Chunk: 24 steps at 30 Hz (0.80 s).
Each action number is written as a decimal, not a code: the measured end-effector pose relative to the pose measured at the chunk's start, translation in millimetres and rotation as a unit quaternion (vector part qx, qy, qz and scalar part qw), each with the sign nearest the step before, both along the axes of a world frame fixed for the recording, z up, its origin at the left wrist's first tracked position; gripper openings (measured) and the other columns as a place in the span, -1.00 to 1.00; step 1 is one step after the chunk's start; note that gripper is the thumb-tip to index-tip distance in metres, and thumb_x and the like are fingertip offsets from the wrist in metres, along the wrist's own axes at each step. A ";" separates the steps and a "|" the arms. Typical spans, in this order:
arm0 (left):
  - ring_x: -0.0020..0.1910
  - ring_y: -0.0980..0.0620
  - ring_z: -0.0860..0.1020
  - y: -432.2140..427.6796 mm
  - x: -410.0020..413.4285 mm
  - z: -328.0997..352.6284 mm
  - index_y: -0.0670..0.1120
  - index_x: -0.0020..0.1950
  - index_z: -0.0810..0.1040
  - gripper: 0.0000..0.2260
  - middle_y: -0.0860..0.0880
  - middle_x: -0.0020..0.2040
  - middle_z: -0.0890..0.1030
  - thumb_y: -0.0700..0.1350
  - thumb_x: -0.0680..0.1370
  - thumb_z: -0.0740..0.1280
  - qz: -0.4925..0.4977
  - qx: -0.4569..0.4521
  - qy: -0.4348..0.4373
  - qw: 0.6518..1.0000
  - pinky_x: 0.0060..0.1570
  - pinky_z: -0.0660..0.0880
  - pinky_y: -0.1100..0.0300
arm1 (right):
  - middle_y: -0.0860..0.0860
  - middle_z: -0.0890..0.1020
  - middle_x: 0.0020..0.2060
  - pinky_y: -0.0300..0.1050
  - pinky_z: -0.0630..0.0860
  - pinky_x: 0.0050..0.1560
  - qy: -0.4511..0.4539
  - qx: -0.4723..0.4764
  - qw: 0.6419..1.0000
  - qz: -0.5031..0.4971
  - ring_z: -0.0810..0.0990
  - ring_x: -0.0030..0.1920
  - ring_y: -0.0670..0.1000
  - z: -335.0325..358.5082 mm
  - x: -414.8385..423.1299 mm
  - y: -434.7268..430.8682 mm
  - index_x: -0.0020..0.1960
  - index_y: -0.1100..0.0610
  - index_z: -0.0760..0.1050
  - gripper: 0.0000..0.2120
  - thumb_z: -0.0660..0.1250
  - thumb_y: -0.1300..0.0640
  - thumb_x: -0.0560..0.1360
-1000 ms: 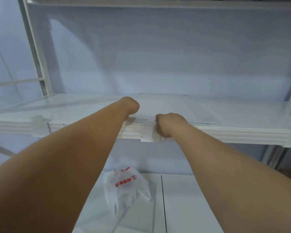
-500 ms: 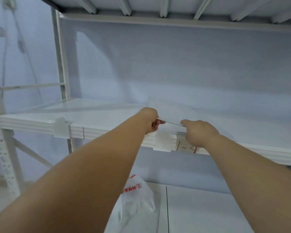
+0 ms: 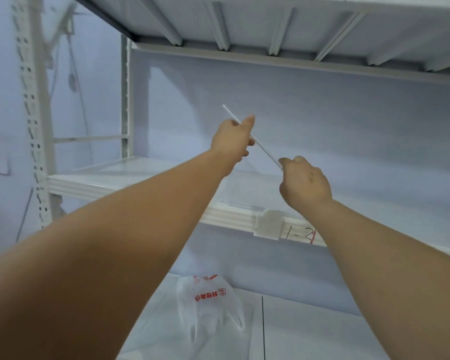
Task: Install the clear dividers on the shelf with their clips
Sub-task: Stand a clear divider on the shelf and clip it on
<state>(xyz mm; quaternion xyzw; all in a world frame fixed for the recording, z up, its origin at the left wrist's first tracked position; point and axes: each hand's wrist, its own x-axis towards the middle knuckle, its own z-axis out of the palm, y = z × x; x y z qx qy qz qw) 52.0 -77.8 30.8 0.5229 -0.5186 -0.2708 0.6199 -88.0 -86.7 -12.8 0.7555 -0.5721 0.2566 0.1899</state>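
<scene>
Down at lower centre, a thin plastic bag point(image 3: 211, 302) with red print slumps on the bottom board, its contents hidden. Above it a white clip point(image 3: 268, 226) sits on the shelf's point(image 3: 102, 183) front edge. Higher, the right hand point(image 3: 305, 181) pinches the clear divider's point(image 3: 266, 153) lower end and the left hand point(image 3: 231, 140) pinches its upper part. Its long edge slants from lower right to upper left, clear of the shelf. Half a second ago it lay almost flat at the shelf edge.
</scene>
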 end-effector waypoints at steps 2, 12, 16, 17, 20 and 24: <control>-0.13 -0.05 0.58 9.4 1.2 0.7 -0.08 0.16 0.47 -0.67 -0.04 0.04 0.61 0.12 0.56 0.19 -0.001 -0.032 -0.038 0.999 -0.04 0.51 0.08 | 0.18 0.45 0.07 -0.01 0.40 -0.12 -0.039 -0.033 0.999 0.019 0.54 0.01 0.29 9.4 18.6 10.4 0.32 0.16 0.37 -0.58 0.06 0.39 0.50; 0.10 -0.14 0.59 60.5 15.5 12.2 -0.15 0.02 0.59 -0.68 -0.17 0.08 0.64 0.05 0.57 0.17 0.021 -0.071 -0.101 0.992 0.15 0.51 0.04 | 0.08 0.48 0.00 -0.13 0.34 -0.17 -0.178 -0.127 0.965 0.146 0.54 -0.07 0.13 35.8 93.1 39.7 0.12 0.16 0.44 -0.77 0.08 0.26 0.54; 0.06 -0.23 0.56 72.1 35.5 14.1 -0.20 -0.14 0.52 -0.72 -0.27 0.05 0.61 -0.10 0.60 0.10 0.116 -0.071 -0.116 0.984 -0.04 0.46 0.07 | 0.05 0.43 -0.12 -0.02 0.43 -0.23 -0.212 -0.104 0.950 0.205 0.50 -0.22 0.14 26.9 114.0 51.9 0.03 0.14 0.43 -0.82 0.08 0.23 0.52; 0.05 -0.23 0.57 71.9 39.7 14.0 -0.25 -0.04 0.53 -0.72 -0.26 0.05 0.61 -0.12 0.60 0.09 0.139 -0.082 -0.115 0.980 -0.07 0.47 0.08 | 0.03 0.41 -0.15 -0.04 0.41 -0.24 -0.223 -0.095 0.946 0.215 0.49 -0.23 0.12 25.8 118.8 52.7 0.04 0.12 0.43 -0.81 0.07 0.21 0.52; 0.02 -0.20 0.57 69.4 61.2 11.2 -0.27 0.08 0.50 -0.73 -0.21 0.03 0.60 -0.15 0.61 0.08 0.207 -0.111 -0.096 0.967 -0.02 0.50 0.04 | 0.02 0.47 -0.09 -0.10 0.39 -0.16 -0.163 -0.018 0.962 0.216 0.51 -0.14 0.10 30.0 141.3 51.7 0.23 0.07 0.40 -0.71 0.08 0.14 0.54; -0.08 -0.11 0.53 72.5 95.5 9.5 -0.20 0.15 0.47 -0.72 -0.06 -0.11 0.50 -0.10 0.66 0.04 0.278 -0.146 -0.076 0.946 -0.09 0.44 0.08 | 0.15 0.55 0.02 -0.03 0.60 -0.06 -0.057 0.252 0.959 0.115 0.65 -0.12 0.18 31.6 170.3 58.2 0.20 0.16 0.33 -0.71 0.19 0.11 0.51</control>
